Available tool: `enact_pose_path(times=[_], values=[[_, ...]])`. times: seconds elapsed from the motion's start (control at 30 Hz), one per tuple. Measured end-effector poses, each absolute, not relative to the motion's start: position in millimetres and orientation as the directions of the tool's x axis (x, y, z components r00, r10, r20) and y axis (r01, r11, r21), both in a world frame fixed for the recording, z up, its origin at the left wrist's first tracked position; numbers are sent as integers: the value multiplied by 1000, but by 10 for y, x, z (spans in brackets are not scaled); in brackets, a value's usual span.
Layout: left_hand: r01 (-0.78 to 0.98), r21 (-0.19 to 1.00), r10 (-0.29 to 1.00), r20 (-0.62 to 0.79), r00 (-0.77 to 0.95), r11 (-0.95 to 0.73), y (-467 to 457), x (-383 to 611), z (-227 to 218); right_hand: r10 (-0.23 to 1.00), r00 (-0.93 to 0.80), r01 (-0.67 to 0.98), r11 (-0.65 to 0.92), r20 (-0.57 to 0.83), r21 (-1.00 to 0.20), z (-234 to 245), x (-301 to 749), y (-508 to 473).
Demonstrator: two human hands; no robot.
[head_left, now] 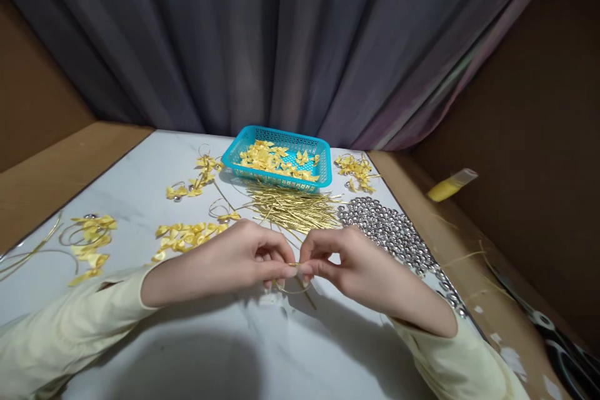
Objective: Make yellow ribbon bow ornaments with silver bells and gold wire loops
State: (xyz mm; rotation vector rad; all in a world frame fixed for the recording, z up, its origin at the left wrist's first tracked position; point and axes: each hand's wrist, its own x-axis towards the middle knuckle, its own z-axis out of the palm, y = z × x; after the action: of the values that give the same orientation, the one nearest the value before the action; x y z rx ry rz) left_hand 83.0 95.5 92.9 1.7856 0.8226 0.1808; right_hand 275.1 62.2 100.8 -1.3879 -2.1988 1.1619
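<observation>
My left hand (248, 253) and my right hand (344, 262) meet over the white tabletop, fingertips almost touching. Each pinches a thin gold cord (295, 292), whose loop hangs just below the fingers. A short gold stretch of it shows between the two pinches; the ends inside the fingers are hidden. Right behind the hands lies a pile of gold strips (297, 207). Yellow ribbon bows (185, 235) are spread beyond my left forearm. To the right of my right hand are many small shiny silver pieces (387, 228), perhaps bells or beads.
A turquoise basket (324, 165) with yellow bows stands at the back. Bows with cord loops and silver pieces lie in groups at left (91, 240), back left (199, 178) and right (357, 172). Black-handled scissors (546, 322) and a yellow-filled tube (450, 185) are at right.
</observation>
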Motion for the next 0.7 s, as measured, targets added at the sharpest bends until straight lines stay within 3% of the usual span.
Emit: enact_pose_path(times=[0.3, 0.5, 0.7], values=[[532, 826, 569, -350, 744, -188, 974, 804, 926, 825, -559, 669, 388, -85, -634, 944, 2739, 526], [546, 821, 539, -387, 748, -167, 978, 802, 926, 816, -572, 685, 419, -84, -597, 935, 2719, 498], [534, 798, 524, -340, 781, -280, 969, 805, 895, 811, -575, 691, 411, -108, -594, 941, 2696, 487]])
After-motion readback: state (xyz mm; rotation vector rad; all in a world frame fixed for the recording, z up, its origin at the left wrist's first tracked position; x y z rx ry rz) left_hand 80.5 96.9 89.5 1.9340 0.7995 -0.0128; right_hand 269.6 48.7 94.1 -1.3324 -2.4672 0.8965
